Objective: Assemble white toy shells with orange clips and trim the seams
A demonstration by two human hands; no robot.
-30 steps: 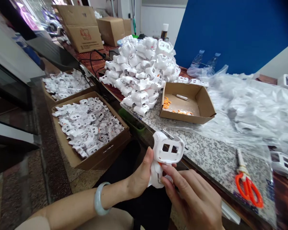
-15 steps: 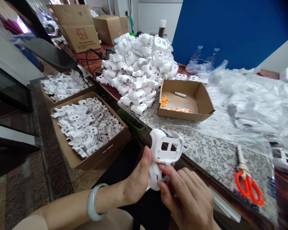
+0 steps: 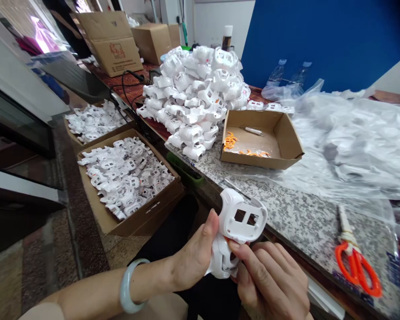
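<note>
Rightward and a little lower, our white housing [image 3: 242,218] has shifted since the last view, and it now sits in the air just off the edge of the granite counter [image 3: 306,218]. Our left hand [image 3: 193,253], a pale bangle [image 3: 128,286] on its wrist, wraps the housing's side, thumb pressed upright against it. Our right hand [image 3: 270,284] pinches the lower part, fingertips [image 3: 235,245] pressed onto it. Beyond lie a cardboard tray [image 3: 253,162] holding orange bits [image 3: 230,141], a heap of white housings [image 3: 193,89], a box [image 3: 143,213] filled with more, and orange scissors [image 3: 355,266].
</note>
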